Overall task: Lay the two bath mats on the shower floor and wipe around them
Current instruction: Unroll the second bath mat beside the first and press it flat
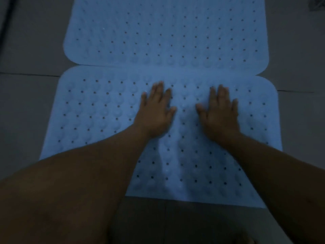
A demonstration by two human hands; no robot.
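Pressing near mat (91, 117) — left hand (156, 110), right hand (219, 113)

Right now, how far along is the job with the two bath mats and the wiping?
Done: both blue mats lie flat on the grey floor, the far mat meeting the near mat edge to edge. In hand: the left hand and right hand press flat on the near mat. Left: wiping around them; no cloth is visible.
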